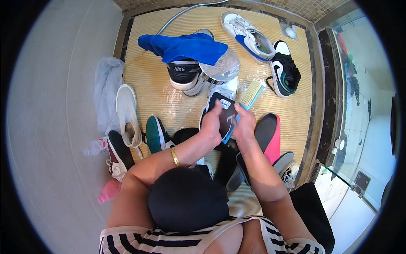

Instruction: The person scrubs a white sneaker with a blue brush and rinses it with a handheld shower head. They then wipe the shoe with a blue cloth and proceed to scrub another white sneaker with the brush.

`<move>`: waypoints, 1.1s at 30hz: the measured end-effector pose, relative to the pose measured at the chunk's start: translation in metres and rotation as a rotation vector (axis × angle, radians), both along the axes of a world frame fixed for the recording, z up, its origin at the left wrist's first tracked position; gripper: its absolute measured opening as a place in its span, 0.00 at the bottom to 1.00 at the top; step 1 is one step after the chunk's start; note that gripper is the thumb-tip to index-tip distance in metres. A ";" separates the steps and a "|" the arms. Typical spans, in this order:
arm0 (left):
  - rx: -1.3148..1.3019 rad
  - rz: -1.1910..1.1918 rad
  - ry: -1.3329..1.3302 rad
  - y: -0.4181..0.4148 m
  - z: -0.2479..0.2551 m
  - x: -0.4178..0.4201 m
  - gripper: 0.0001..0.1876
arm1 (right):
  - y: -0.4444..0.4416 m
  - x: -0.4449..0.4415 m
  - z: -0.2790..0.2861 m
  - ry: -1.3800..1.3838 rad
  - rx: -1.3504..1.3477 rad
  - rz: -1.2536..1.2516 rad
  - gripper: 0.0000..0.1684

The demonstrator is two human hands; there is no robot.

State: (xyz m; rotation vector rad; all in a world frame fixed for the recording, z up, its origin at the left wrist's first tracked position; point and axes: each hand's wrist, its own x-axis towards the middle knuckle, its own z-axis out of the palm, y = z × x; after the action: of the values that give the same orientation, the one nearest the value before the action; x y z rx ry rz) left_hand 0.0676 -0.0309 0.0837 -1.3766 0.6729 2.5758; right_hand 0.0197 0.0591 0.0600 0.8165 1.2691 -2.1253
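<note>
My left hand [211, 122] and my right hand [245, 120] hold a flat black rectangular object [225, 109] between them, with the thumbs on top. It bears a small white label and a pale curved mark. Directly beneath and beyond it is a white shoe [226, 90], partly hidden. A scrub brush with a light blue body [252, 96] and pale bristles slants beside my right hand, its handle passing behind the fingers; whether that hand also grips it I cannot tell. Beyond, a blue cloth [184, 47] drapes over dark Nike shoes [180, 71] and a round shiny metal object [223, 68].
White-blue [249, 36] and black-white-green [284, 71] sneakers stand at the upper right. Insoles [266, 131] lie at right. A cream shoe [127, 111], a green-soled shoe [154, 135], a maroon shoe [119, 152] and a clear plastic bag [109, 92] are at left. A glass panel [352, 187] stands at right.
</note>
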 end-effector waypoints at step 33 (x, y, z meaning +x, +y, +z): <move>0.051 0.377 0.144 -0.015 -0.007 -0.081 0.12 | -0.014 -0.074 0.020 0.891 1.347 1.262 0.27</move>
State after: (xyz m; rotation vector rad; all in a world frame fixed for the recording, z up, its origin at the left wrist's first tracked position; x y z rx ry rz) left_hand -0.0137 -0.0455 0.0764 -1.4294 0.3914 2.9821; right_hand -0.0540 0.0452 0.0802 -0.6516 2.6248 -0.3281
